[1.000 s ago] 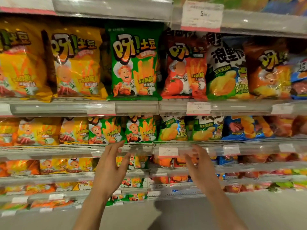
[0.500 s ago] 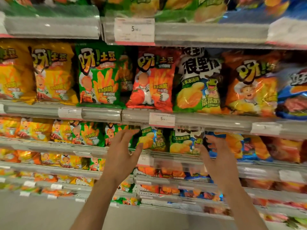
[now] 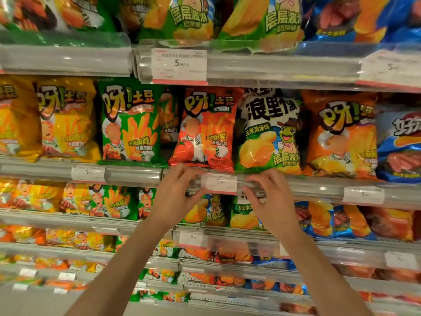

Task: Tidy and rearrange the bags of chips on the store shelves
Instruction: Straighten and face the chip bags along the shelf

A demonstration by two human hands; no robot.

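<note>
A red chip bag (image 3: pixel 206 131) stands tilted on the middle shelf, its lower edge hanging over the shelf rail (image 3: pixel 132 173). To its left is a green bag (image 3: pixel 131 124), to its right a green-and-black bag (image 3: pixel 270 133). My left hand (image 3: pixel 176 197) and my right hand (image 3: pixel 270 199) are raised just under the red bag, fingers apart and curled at the rail, one on each side of a white price tag (image 3: pixel 219 183). Neither hand holds a bag.
Yellow bags (image 3: pixel 66 119) fill the shelf's left end, an orange bag (image 3: pixel 339 135) and a blue bag (image 3: pixel 401 144) the right. Another packed shelf (image 3: pixel 282 65) runs above, and several lower shelves with smaller bags lie behind my forearms. The floor shows at the bottom left.
Both hands have risen from the lower shelf to the rail under the red bag and come closer together. The view has tilted up and moved nearer to the shelves.
</note>
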